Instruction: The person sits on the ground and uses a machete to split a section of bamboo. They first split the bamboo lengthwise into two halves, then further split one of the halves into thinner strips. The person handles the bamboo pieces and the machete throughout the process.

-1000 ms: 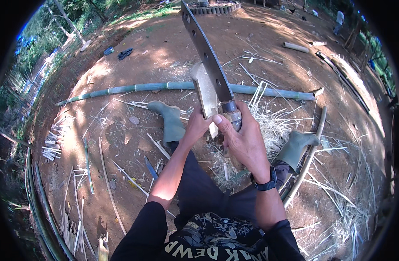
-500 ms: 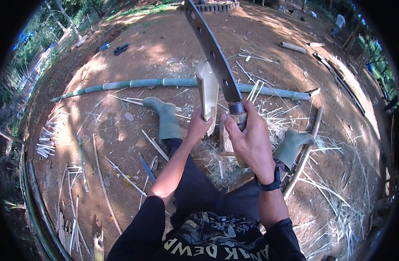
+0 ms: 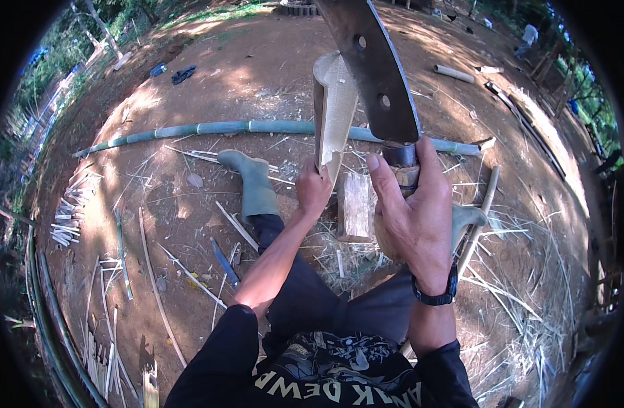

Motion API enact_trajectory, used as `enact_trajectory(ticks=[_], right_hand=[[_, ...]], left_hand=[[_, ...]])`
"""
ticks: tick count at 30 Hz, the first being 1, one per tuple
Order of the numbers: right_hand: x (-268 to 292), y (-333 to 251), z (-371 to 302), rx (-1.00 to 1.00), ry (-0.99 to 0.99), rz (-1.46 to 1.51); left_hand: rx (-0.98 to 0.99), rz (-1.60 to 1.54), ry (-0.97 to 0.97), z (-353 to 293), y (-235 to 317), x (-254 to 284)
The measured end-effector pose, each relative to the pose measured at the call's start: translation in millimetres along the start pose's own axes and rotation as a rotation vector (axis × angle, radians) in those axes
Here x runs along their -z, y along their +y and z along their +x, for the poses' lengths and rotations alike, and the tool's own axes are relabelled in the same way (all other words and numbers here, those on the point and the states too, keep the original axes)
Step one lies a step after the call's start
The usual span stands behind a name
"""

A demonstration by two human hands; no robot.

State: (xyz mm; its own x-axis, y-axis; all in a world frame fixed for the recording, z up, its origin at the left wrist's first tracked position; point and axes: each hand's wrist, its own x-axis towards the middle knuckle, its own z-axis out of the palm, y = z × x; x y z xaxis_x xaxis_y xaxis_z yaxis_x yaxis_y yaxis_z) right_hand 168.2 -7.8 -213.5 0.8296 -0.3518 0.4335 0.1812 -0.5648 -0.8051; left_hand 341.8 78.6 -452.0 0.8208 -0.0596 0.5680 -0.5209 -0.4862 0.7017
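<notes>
My right hand (image 3: 419,217) is wrapped round the wooden handle of a machete (image 3: 376,75). Its broad dark blade, pierced with round holes, points up and away and passes in front of part of a split bamboo piece (image 3: 338,102). That pale, hollowed piece stands tilted upward, its lower end gripped in my left hand (image 3: 315,188). Between my legs sits a short wooden block (image 3: 356,207), partly covered by my right hand. Whether the blade touches the bamboo, I cannot tell.
A long green bamboo pole (image 3: 257,127) lies across the ground ahead. A knife (image 3: 225,262) rests by my left forearm. Cut sticks (image 3: 73,211) are heaped at the left, and shavings (image 3: 529,313) litter the right. Far off at the right stands a person (image 3: 527,39).
The machete has come up closer and shifted right, its blade looking larger. The bamboo piece now reaches higher and slightly right. More of the wooden block shows.
</notes>
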Motion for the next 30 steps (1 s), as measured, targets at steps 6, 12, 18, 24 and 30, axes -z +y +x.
enact_trajectory(ticks=[6, 12, 18, 24, 30], right_hand=[[-29, 34, 12, 0.044, 0.007, -0.055], [-23, 30, 5, -0.015, -0.04, -0.076], [-10, 10, 2, 0.025, -0.032, -0.031], [7, 2, 0, 0.016, 0.005, 0.044], [-13, 31, 17, -0.113, -0.104, -0.088]], left_hand=[[0.155, 0.078, -0.041, -26, -31, -14], [0.185, 0.118, -0.178, -13, -28, -7], [0.162, 0.127, -0.109, -9, -21, 0], [0.201, 0.093, -0.11, 4, 30, 13], [0.19, 0.033, -0.423, -56, -53, 13]])
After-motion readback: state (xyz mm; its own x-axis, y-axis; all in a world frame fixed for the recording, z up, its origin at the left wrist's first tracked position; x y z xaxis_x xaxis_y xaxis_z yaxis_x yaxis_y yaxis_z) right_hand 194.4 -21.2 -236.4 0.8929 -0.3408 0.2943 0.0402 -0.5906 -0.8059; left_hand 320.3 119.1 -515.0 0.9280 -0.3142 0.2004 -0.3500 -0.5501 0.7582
